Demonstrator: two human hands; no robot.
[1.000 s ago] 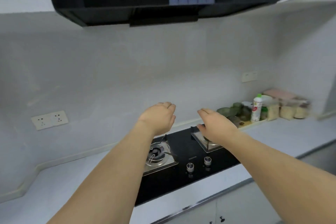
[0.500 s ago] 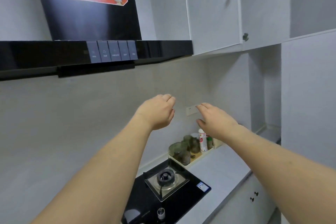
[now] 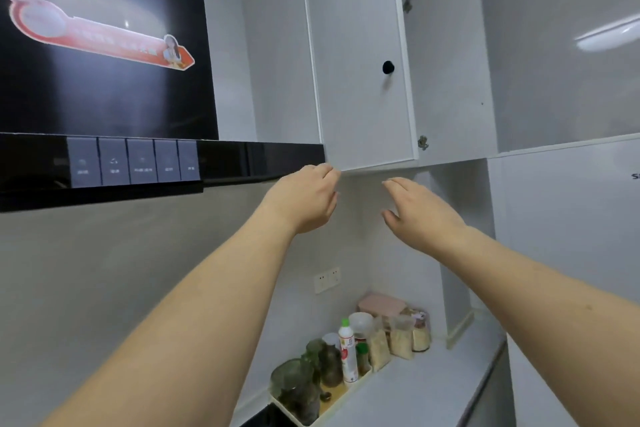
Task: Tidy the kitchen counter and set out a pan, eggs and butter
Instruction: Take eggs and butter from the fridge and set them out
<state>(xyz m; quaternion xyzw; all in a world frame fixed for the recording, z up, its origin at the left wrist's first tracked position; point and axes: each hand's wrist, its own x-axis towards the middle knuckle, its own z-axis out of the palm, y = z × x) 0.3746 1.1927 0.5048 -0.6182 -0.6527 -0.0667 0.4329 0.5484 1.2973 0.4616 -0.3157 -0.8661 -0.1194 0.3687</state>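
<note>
Overhead, both hands are raised just below the wall cabinet [image 3: 360,55], whose door with a black knob [image 3: 388,67] stands ajar. Left hand [image 3: 304,199], fingers loosely curled, and right hand [image 3: 420,213], fingers spread, hold nothing. Far below the cabinet, the bench [image 3: 415,388] carries a tray [image 3: 332,406] of jars and a white bottle [image 3: 348,352]; no pan, eggs or butter show.
</note>
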